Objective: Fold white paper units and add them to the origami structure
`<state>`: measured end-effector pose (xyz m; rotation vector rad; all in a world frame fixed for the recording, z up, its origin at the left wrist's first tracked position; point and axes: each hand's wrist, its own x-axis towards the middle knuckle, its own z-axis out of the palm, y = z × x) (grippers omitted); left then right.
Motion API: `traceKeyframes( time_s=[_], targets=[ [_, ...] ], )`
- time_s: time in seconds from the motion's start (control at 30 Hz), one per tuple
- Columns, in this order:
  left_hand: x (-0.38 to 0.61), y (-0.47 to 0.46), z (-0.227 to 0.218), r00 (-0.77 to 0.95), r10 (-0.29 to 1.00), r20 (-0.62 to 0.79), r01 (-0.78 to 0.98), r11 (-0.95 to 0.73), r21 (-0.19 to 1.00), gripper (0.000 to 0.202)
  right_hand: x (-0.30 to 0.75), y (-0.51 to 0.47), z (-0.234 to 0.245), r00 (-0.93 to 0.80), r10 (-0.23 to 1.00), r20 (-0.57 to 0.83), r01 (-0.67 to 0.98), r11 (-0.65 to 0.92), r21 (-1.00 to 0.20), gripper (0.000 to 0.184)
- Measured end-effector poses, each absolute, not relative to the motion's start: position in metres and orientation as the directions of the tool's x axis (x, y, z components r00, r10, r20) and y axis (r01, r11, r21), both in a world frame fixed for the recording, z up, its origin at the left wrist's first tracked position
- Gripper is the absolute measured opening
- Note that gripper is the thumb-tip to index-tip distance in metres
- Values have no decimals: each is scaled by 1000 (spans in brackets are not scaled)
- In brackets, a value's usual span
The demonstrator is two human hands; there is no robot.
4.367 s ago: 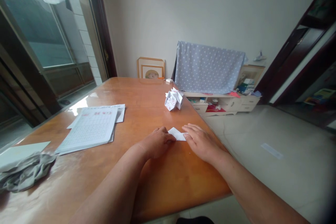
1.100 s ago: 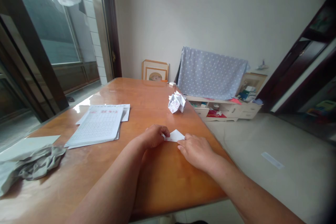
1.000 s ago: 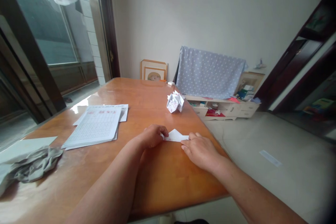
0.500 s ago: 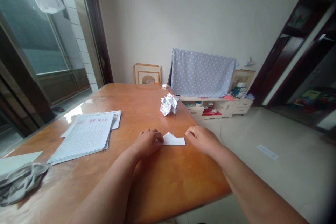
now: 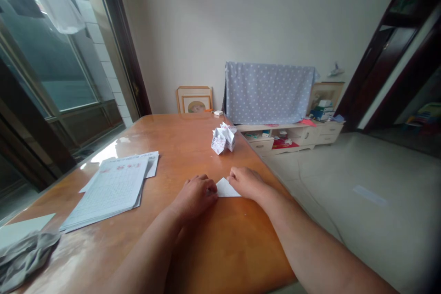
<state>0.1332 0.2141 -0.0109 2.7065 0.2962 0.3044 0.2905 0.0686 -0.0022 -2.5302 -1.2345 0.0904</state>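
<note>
White folded paper (image 5: 226,189) lies on the bench (image 5: 227,243) between both hands, its long axis running crosswise, apex pointing away. Right hand (image 5: 245,183), fingers extended, rests over its upper right edge, overlapping it; left hand (image 5: 195,196), loosely curled, meets its left corner, pinch unclear. Farther along the bench: crumpled paper model (image 5: 223,140). At left: stacked grid sheets (image 5: 110,188), gray cloth (image 5: 24,257). Behind: polka-dot cloth (image 5: 268,92) over a low white cabinet (image 5: 275,135).
</note>
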Motion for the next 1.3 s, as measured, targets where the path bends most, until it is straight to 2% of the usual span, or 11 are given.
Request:
traceKeyframes(
  time_s=[0.27,0.33,0.4,0.5,0.57,0.8,0.97,1.03,1.1,1.2,1.3],
  targets=[
    [138,214,-12,957,238,169,156,-907,392,10,291,74,-8,611,783,117,771,-554,-316,27],
    [139,214,-14,953,241,185,160,-915,370,13,296,75,-11,606,786,128,763,-527,-376,27],
    [140,214,-16,946,246,213,165,-927,336,22,301,76,-15,599,788,138,724,-460,-515,26],
    [140,214,-17,933,231,274,155,-950,272,33,307,81,-23,596,794,114,576,-324,-751,24],
    [140,214,-16,929,194,316,122,-965,233,32,309,85,-26,595,800,84,488,-276,-828,25],
    [137,212,-7,921,87,380,12,-981,195,34,306,82,-15,584,812,9,286,-195,-938,28],
    [134,206,1,902,94,421,3,-977,213,32,306,76,-5,549,835,-29,-31,-15,-999,50],
    [133,203,4,888,166,428,61,-967,249,30,311,77,-4,598,800,-44,-87,10,-996,61],
    [133,201,5,868,252,428,104,-935,340,30,316,79,-3,672,735,-90,-147,13,-989,67],
    [135,200,4,834,385,396,92,-804,587,37,319,81,-2,725,686,-62,-164,85,-983,64],
    [136,197,3,809,513,288,88,-589,803,40,312,80,1,637,770,-20,-174,118,-978,66]
  ],
)
